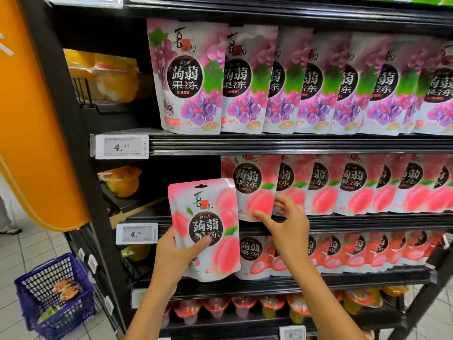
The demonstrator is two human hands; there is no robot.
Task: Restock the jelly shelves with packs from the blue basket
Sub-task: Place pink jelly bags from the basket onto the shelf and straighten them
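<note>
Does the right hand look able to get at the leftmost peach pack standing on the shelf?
Most likely yes. The right hand is open with its fingertips at the leftmost peach pack, nothing between them. The held pack in the left hand sits to the side, out of the way.

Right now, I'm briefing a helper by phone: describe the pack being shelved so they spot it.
On the black shelving unit, find the row of pink peach-printed jelly pouches below the purple grape pouches. At its left end the left hand holds one glossy pink peach pouch, the only one off the shelf.
</note>
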